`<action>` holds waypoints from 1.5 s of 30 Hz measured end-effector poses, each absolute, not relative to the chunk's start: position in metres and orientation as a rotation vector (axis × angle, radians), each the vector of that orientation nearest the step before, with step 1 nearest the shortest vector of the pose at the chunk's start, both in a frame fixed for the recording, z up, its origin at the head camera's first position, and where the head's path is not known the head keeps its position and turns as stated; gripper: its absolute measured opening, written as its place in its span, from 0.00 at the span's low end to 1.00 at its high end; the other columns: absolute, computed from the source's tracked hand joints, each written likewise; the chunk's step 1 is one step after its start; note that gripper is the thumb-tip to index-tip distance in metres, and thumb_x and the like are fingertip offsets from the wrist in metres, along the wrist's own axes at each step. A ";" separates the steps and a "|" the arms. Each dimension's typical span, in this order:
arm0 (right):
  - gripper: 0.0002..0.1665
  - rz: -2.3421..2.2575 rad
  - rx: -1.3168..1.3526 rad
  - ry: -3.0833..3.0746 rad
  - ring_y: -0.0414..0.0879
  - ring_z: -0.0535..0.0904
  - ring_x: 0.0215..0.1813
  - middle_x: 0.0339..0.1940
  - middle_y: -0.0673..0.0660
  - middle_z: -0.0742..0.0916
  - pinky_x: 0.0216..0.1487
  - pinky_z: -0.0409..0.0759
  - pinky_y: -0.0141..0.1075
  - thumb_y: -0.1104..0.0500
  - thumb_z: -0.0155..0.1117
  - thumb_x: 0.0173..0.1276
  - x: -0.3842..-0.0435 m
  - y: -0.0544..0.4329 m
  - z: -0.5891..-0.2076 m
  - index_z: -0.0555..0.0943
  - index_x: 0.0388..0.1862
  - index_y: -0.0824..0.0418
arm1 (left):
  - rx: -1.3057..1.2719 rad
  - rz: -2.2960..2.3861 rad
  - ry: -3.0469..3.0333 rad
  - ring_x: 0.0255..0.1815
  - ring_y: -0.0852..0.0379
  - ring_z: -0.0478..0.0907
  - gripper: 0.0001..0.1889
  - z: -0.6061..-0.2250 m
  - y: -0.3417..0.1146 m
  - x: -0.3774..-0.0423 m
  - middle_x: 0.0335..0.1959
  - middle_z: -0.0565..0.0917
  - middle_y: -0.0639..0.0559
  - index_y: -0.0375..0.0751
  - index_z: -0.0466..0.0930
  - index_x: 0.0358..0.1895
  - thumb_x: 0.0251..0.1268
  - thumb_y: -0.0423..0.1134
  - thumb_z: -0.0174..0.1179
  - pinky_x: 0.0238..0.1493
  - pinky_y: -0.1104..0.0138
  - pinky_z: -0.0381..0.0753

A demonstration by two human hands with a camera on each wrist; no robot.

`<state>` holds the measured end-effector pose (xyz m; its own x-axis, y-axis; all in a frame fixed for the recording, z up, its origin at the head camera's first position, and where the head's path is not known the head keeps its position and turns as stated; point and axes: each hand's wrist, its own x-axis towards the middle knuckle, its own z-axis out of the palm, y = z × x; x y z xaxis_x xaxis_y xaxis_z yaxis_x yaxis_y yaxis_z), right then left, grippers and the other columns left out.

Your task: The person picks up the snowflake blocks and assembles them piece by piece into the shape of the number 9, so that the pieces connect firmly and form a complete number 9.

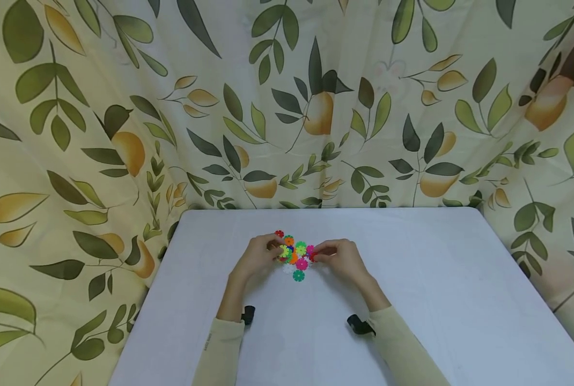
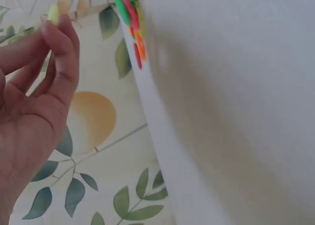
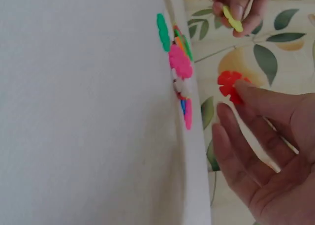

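Between thumb and fingers, the left hand [image 1: 260, 251] pinches a yellow flower-shaped plastic disc [image 3: 233, 19], held above the table. A red flower-shaped disc [image 3: 230, 86] with slotted edges is pinched by the right hand [image 1: 341, 259], also raised off the surface. Between and below the hands lies a small pile of similar discs; a pink disc [image 1: 301, 263], a green disc [image 1: 299, 275] and an orange disc [image 1: 293, 258] show in the head view. The hands partly hide the pile. In the left wrist view, only a sliver of the yellow disc [image 2: 53, 13] shows at the fingertips.
A white-covered table [image 1: 412, 300] spreads under both arms. Behind it and at both sides hangs a curtain [image 1: 287, 107] printed with leaves and fruit. Black wrist cameras [image 1: 360, 325] are worn at both sleeve cuffs.
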<state>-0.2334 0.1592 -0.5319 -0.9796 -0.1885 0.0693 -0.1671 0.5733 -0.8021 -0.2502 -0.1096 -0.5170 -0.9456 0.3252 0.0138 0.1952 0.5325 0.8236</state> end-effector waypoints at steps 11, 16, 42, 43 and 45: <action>0.08 -1.937 -0.522 2.590 0.49 0.91 0.40 0.39 0.59 0.92 0.44 0.86 0.32 0.67 0.78 0.63 -0.227 0.149 -0.514 0.92 0.40 0.57 | 0.461 1.733 2.264 0.41 0.31 0.85 0.14 -0.510 -0.101 -0.251 0.44 0.85 0.43 0.31 0.84 0.58 0.75 0.33 0.63 0.51 0.51 0.87; 0.08 -1.974 -0.516 2.563 0.50 0.91 0.41 0.40 0.62 0.92 0.45 0.86 0.31 0.67 0.77 0.64 -0.226 0.146 -0.511 0.91 0.41 0.59 | 0.429 1.837 2.161 0.47 0.29 0.84 0.10 -0.509 -0.096 -0.250 0.47 0.85 0.44 0.37 0.85 0.55 0.76 0.34 0.63 0.54 0.48 0.85; 0.07 -2.027 -0.485 2.482 0.65 0.89 0.43 0.39 0.68 0.91 0.44 0.86 0.30 0.69 0.77 0.63 -0.223 0.142 -0.503 0.89 0.40 0.69 | 0.376 1.883 2.029 0.44 0.26 0.81 0.10 -0.511 -0.085 -0.251 0.41 0.85 0.45 0.33 0.84 0.52 0.72 0.32 0.64 0.55 0.38 0.81; 0.07 -2.027 -0.485 2.483 0.64 0.90 0.43 0.39 0.67 0.91 0.43 0.86 0.31 0.69 0.77 0.63 -0.225 0.142 -0.507 0.90 0.40 0.68 | 0.372 1.879 2.042 0.41 0.30 0.82 0.10 -0.510 -0.084 -0.251 0.40 0.85 0.45 0.33 0.85 0.51 0.72 0.32 0.64 0.53 0.39 0.82; 0.07 -2.037 -0.484 2.476 0.60 0.90 0.42 0.39 0.65 0.91 0.43 0.86 0.31 0.68 0.77 0.63 -0.228 0.143 -0.514 0.90 0.41 0.67 | 0.354 1.881 2.051 0.37 0.39 0.84 0.09 -0.510 -0.083 -0.251 0.39 0.85 0.45 0.32 0.85 0.51 0.71 0.31 0.64 0.51 0.41 0.83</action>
